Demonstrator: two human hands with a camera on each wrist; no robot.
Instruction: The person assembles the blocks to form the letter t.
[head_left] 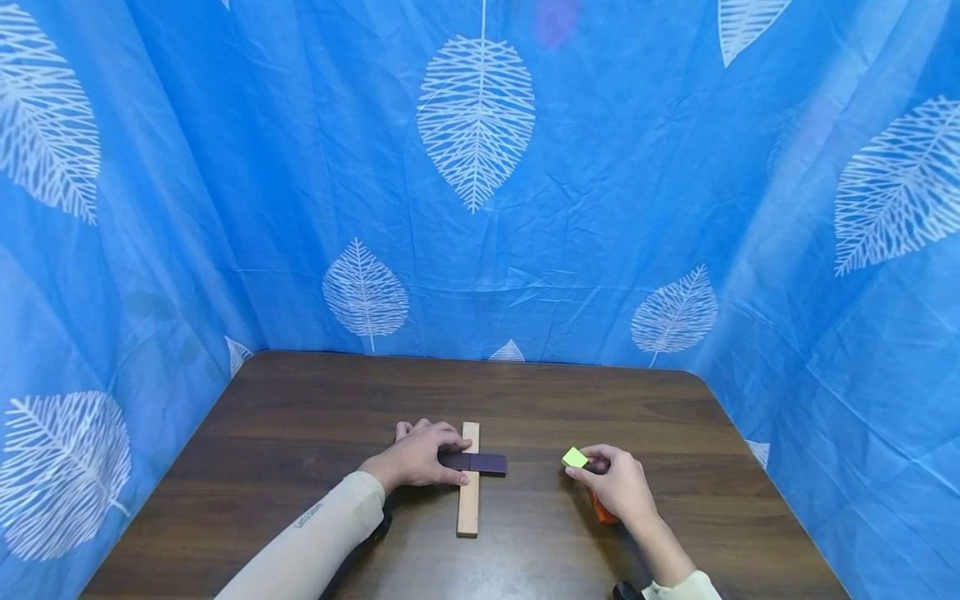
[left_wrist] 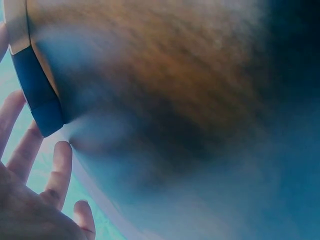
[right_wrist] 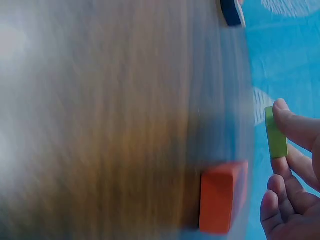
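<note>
Pinching the lime-green block (head_left: pixel 574 457) in our right hand (head_left: pixel 618 483), fingertips narrow, over the table's (head_left: pixel 660 400) right side; orange block (head_left: pixel 602 508) sits nearer. Our left hand (head_left: pixel 420 454) has thumb and forefinger wide, straddling the flat dark bar (head_left: pixel 488 464) that crosses the pale wooden plank (head_left: pixel 468 504). Grip force there: can't tell. Tabletop's brown wood-grain.
</note>
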